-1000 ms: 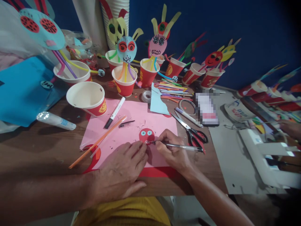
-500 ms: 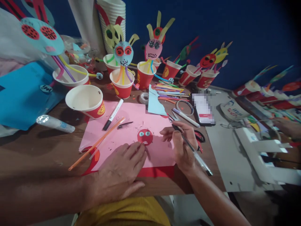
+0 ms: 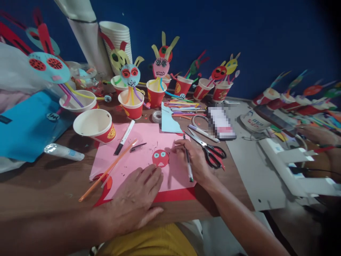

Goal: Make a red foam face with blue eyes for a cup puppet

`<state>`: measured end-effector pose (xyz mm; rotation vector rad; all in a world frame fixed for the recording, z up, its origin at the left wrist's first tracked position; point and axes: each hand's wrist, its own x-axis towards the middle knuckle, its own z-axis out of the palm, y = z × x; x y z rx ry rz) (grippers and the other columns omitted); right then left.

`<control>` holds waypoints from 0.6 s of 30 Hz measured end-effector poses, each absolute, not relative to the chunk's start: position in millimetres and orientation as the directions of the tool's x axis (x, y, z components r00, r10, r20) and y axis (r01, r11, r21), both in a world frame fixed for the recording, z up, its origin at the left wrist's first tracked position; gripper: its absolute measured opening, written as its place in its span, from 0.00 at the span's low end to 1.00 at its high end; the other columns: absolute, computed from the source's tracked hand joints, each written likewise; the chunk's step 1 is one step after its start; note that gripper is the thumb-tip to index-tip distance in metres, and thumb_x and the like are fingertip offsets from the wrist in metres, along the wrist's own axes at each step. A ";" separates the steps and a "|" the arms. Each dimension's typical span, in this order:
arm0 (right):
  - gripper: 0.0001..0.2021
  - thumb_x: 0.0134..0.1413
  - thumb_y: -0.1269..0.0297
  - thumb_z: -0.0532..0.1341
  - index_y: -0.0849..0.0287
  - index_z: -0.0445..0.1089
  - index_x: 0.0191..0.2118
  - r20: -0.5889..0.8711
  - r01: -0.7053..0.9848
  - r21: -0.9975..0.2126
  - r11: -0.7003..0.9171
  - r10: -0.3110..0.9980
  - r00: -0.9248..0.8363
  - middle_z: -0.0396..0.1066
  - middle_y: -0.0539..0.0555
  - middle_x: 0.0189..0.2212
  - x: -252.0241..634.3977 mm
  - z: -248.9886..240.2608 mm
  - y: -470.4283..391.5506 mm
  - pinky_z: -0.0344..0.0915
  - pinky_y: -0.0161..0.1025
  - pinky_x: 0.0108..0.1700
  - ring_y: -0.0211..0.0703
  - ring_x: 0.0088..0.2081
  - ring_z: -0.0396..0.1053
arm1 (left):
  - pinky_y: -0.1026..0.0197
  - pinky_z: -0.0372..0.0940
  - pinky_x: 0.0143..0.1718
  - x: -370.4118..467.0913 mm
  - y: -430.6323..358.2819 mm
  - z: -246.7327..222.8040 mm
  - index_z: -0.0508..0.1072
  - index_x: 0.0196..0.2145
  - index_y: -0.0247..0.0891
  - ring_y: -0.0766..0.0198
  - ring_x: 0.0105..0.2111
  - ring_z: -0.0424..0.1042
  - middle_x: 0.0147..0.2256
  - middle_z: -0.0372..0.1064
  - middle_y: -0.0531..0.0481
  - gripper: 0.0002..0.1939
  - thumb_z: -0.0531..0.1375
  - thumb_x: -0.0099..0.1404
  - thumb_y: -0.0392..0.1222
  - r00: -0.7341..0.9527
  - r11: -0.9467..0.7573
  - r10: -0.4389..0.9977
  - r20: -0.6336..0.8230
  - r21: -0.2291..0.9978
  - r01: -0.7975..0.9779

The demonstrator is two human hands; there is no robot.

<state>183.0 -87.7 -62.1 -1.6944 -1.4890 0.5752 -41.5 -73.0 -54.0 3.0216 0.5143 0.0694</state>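
My left hand point(image 3: 138, 190) lies flat on the pink paper point(image 3: 176, 174), its fingertips at the lower edge of a small red paper face point(image 3: 160, 159) with light blue eyes and a pale mouth. To the right of that face, my right hand point(image 3: 193, 158) holds a pen point(image 3: 188, 161), which slants down across the fingers. Scissors point(image 3: 209, 147) with black handles rest just right of this hand. Left of the face lie a black pen cap point(image 3: 137, 147), a black-and-white marker point(image 3: 124, 138) and an orange straw point(image 3: 109, 169).
An open paper cup point(image 3: 93, 124) stands at the left, near a glue tube point(image 3: 64, 152). Several cups with paper-faced figures point(image 3: 131, 106) line the back. Straws point(image 3: 183, 106), a tape roll point(image 3: 157, 116), light blue paper point(image 3: 169, 121) and a phone point(image 3: 221, 124) lie behind the pink paper.
My right hand has turned, and the pen in it now lies steeper and nearer the palm. The scissors show more fully. My left hand stays flat; the camera view has shifted slightly.
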 end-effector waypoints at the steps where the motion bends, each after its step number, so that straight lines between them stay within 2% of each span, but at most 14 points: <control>1: 0.09 0.57 0.65 0.53 0.55 0.65 0.43 0.154 0.600 -0.800 -0.006 0.964 0.215 0.75 0.52 0.34 183.6 -62.3 -87.6 0.66 0.37 0.39 0.43 0.37 0.73 | 0.47 0.52 0.52 -41.7 -73.1 -53.7 0.59 0.57 0.30 0.46 0.57 0.52 0.58 0.57 0.38 0.32 0.44 0.67 0.57 0.945 -0.942 0.328 0.021 0.082 0.325; 8: 0.10 0.56 0.66 0.53 0.56 0.64 0.44 0.166 0.552 -0.834 -0.009 0.950 0.265 0.73 0.50 0.30 187.9 -67.0 -86.2 0.65 0.36 0.36 0.41 0.34 0.72 | 0.45 0.52 0.54 -40.2 -73.6 -51.7 0.58 0.58 0.29 0.44 0.59 0.50 0.59 0.55 0.38 0.32 0.43 0.67 0.57 0.944 -0.942 0.325 -0.053 0.072 0.329; 18: 0.11 0.57 0.64 0.53 0.56 0.62 0.45 0.140 0.437 -0.899 0.013 0.955 0.260 0.71 0.49 0.27 187.8 -66.5 -85.2 0.66 0.37 0.36 0.42 0.36 0.73 | 0.42 0.53 0.53 -40.6 -74.4 -51.0 0.60 0.57 0.34 0.42 0.59 0.51 0.59 0.54 0.37 0.28 0.45 0.67 0.55 0.950 -0.949 0.309 -0.031 0.058 0.311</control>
